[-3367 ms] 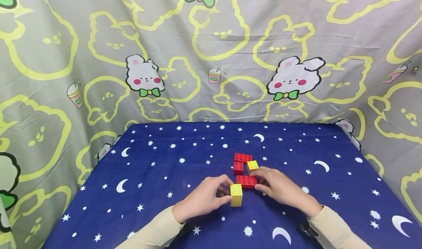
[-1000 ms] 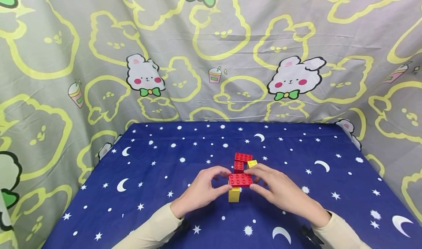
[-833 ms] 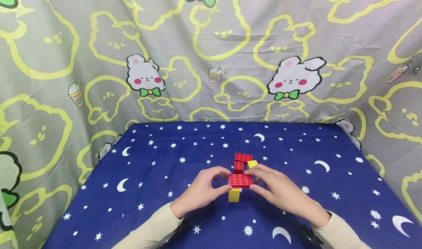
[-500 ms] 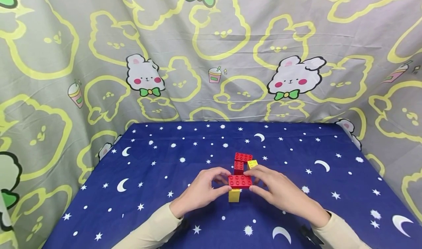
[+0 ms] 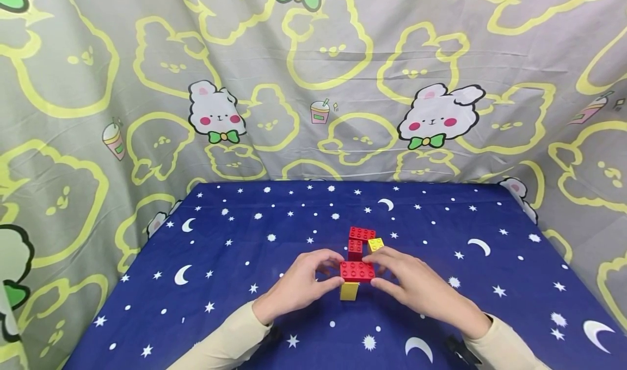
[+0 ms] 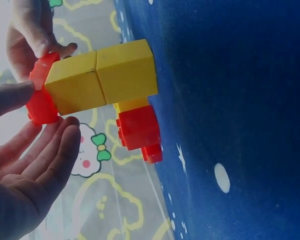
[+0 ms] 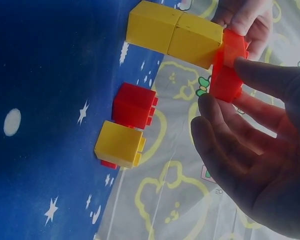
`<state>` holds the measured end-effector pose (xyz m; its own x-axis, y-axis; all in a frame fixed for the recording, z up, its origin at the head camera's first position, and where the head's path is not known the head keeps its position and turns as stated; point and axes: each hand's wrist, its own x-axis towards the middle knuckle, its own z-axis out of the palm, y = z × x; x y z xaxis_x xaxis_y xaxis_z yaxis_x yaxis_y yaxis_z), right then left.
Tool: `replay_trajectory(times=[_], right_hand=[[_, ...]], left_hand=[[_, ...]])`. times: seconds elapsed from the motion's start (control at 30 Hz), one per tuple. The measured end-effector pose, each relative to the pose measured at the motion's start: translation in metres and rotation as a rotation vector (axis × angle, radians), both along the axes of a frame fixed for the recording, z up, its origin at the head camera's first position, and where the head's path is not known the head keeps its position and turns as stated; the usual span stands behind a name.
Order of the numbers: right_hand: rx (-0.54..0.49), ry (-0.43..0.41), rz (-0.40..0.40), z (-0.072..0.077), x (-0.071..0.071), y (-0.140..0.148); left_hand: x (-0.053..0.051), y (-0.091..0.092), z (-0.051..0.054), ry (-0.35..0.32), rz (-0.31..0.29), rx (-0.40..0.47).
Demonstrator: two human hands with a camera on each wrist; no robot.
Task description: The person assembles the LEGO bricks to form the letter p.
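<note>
A long red toy building brick point(image 5: 357, 271) lies level across the top of a tower of two yellow bricks point(image 5: 349, 291), jutting out to the right. My left hand point(image 5: 302, 282) pinches the red brick's left end between thumb and fingers. At its opposite end, my right hand point(image 5: 416, 283) pinches it the same way. Both wrist views show the yellow tower point(image 6: 100, 77) standing on the table with the red brick point(image 7: 229, 67) against its top. Whether the studs are fully pressed together cannot be told.
Just behind the hands are a small red brick point(image 5: 355, 248), another long red brick point(image 5: 362, 233) and a single yellow brick point(image 5: 375, 244). A dark blue star-patterned cloth point(image 5: 235, 239) covers the table. A patterned curtain point(image 5: 303, 163) hangs along its back and sides.
The long red brick, earlier on the table near the right hand, has moved left onto the yellow tower. Both hands came to grip it, and lately it has sunk slightly.
</note>
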<state>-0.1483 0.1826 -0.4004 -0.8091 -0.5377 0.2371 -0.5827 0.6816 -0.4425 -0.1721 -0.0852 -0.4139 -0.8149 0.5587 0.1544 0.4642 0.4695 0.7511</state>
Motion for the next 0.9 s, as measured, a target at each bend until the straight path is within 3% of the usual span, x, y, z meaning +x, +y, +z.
replay_trajectory(times=[0.9], right_hand=[[0.009,-0.001,0.002,0.0017,0.0004,-0.0005]], left_hand=[[-0.0005,0.0017,-0.0012,-0.005,-0.016,0.008]])
